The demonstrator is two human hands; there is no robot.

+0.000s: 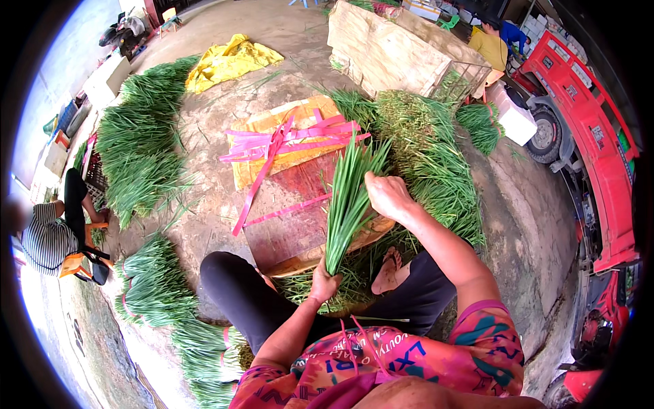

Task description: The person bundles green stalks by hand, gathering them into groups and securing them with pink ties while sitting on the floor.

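Just right of the frame's centre, the left hand [325,282] grips the bunch of greens [349,201] only by its lower end, so it could splay or slip if the curled right hand [390,196], whose hold I cannot tell, tugs its loose top.

A rough, stained concrete floor [211,126] spreads out beyond the left hand [325,281] and the right hand [388,195]. Far to the left of the left hand, a pale wall [61,75] curves along the edge of the view, with a white box [107,80] near it. Bright, whitish light is strongest on that side. Well ahead of the left hand and to its left is a small chair [170,20]; ahead and right of the right hand, a green stool [449,22]. Well to the right of the right hand stands a red truck [586,136].
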